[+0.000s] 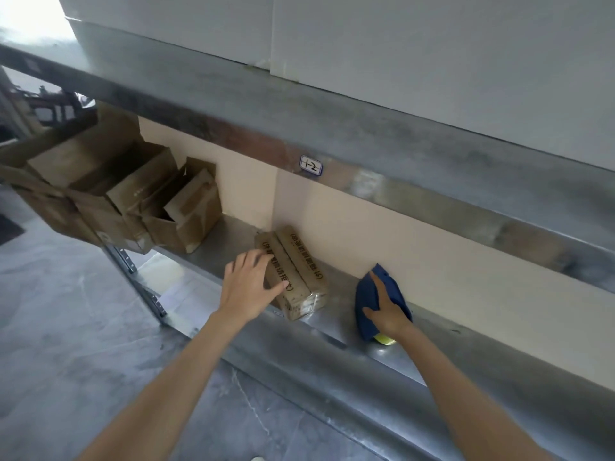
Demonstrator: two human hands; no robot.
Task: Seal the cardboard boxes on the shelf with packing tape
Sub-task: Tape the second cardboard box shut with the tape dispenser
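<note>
The head view looks down at a metal shelf (466,347) that runs from the left middle of the frame to the lower right. A closed box (299,271) with printed lettering on its flaps lies at the frame's centre, on the shelf and close to the beige back panel (432,254), its near end just short of the shelf's front edge. The left hand (248,287) comes in from the lower left and rests against the box's left side. Its fingers are spread and nearly straight, and the thumb tip touches the box's top near the near end. Right of centre, the right hand (389,311) grips a blue dispenser (366,304) that stands on the shelf, apart from the box. The index finger lies straight along the top, the thumb presses the left side, and the other fingers are hidden behind it. A yellow piece (386,341) shows under the heel of that hand. In the upper left, several open boxes (179,211) with raised flaps crowd the shelf's far end. A grey beam (366,128) crosses above and carries a small label (311,166). White panels (399,44) fill the top of the frame, and a grey floor (66,311) fills the lower left.
</note>
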